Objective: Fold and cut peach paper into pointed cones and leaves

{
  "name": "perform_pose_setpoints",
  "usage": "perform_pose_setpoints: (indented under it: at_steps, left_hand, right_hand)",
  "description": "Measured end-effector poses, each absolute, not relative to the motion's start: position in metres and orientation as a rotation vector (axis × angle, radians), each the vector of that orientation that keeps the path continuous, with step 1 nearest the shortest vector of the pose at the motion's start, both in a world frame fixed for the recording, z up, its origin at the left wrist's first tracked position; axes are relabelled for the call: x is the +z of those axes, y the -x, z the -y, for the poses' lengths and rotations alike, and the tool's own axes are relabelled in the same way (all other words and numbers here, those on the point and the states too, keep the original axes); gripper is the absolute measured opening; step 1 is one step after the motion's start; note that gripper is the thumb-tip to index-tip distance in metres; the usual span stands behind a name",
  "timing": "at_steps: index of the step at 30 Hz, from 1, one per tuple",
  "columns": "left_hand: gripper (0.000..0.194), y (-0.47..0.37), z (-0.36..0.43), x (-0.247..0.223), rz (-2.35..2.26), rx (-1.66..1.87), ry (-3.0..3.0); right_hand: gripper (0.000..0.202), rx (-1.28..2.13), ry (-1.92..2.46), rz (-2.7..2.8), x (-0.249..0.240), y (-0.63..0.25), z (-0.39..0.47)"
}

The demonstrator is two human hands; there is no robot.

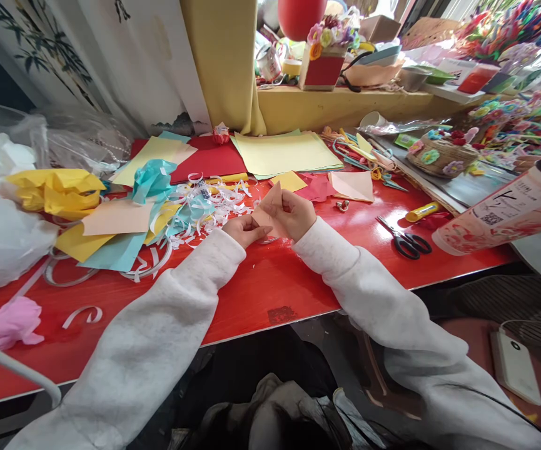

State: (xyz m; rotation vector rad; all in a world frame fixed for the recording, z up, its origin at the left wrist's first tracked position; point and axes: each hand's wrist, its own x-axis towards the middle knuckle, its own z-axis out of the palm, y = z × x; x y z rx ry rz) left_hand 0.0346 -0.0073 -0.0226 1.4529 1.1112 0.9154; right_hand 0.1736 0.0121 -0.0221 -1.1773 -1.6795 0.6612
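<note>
A small peach sheet of paper (265, 209), with a pointed corner upward, is held between both hands above the red table. My left hand (247, 230) pinches its lower left edge between thumb and fingers. On the other side, my right hand (297, 214) grips the paper near its upper right, fingers curled. Part of the sheet is hidden behind the fingers. Just beyond the hands lie a yellow paper square (289, 181), red paper pieces (317, 187) and another peach sheet (352, 185). Curled white paper strips (214, 206) are heaped to the left of my left hand.
Black-handled scissors (405, 240) and a yellow tube (423, 212) lie on the right, near a large tilted pink cup (500, 212). Pale yellow sheets (286, 153) are stacked at the back. Crumpled yellow paper (59, 190) and a white plastic bag (2, 231) sit left.
</note>
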Motion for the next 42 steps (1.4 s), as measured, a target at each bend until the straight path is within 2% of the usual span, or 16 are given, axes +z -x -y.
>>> perform_pose_setpoints:
  at_steps: [8,13,20,29,42]
  left_hand:
    - [0.037,-0.033,0.005,-0.021,-1.03,0.952,-1.433]
    - [0.033,-0.027,0.003,-0.016,-1.064,1.06,-1.445]
    - [0.029,-0.025,0.005,-0.015,-1.106,1.08,-1.507]
    - [0.029,-0.024,0.002,-0.015,-1.026,1.038,-1.45]
    - [0.033,-0.031,0.007,-0.011,-1.068,1.085,-1.283]
  right_hand:
    - [0.025,0.777,1.167,1.632,-0.018,-0.171,-0.01]
    - [0.031,0.873,1.109,1.655,-0.015,-0.17,-0.009]
    - [0.041,0.82,1.203,1.733,-0.011,-0.171,-0.008]
    - [0.038,0.678,1.262,1.775,-0.015,-0.173,-0.007]
    - [0.043,0.77,1.208,1.775,-0.013,-0.172,-0.01]
